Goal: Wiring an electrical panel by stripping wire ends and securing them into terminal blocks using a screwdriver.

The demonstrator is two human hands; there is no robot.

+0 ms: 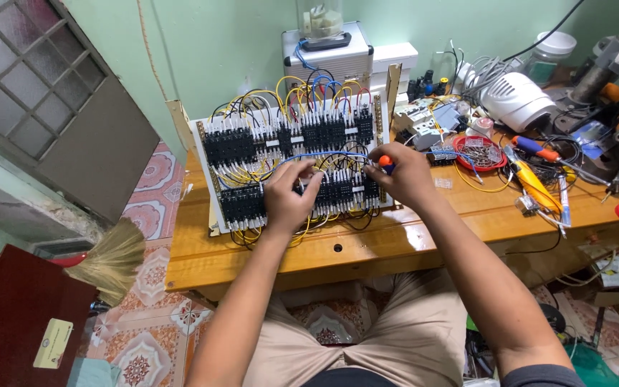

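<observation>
Holding a small screwdriver [385,164] with an orange and blue handle, the right hand [401,174] is curled tight around it at the right end of the lower row of black blocks; the left hand [288,195] rests on that same row, fingers bent and pinching a wire; the white board [291,168] full of black blocks and yellow, blue and red wires lies on the wooden table [395,240]; a red dish of screws [478,152] sits just to the right.

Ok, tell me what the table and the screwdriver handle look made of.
Table: looks like varnished wood, with an orange-brown grain and a glossy sheen. Screwdriver in the right hand: the handle looks like smooth orange plastic, but only its tip shows, so that's a guess.
</observation>
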